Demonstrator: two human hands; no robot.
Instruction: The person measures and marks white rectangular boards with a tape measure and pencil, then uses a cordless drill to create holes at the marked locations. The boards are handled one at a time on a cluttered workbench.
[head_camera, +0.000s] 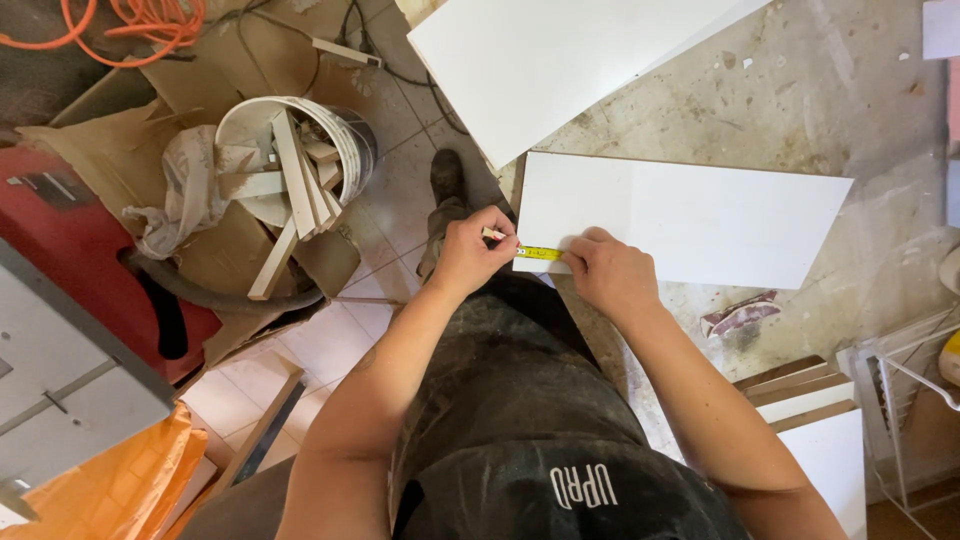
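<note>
Ok, both hands at near-left corner of the small white panel (700, 220), which lies flat on the dusty desk (800, 90). Left hand (470, 250): fingers pinched shut on a pencil (493, 235), tip at the panel's near edge. Right hand (610, 275): fingers curled down, pressing the yellow tape measure blade (540, 253) onto that edge; can't tell if they grip it or just pin it. Bigger white board (560, 60) lies far-left on desk, partly over the edge. Left, on the floor: white bucket (345, 135) w/ wood offcuts. Right & near: stacked white-faced boards (810, 400).
</note>
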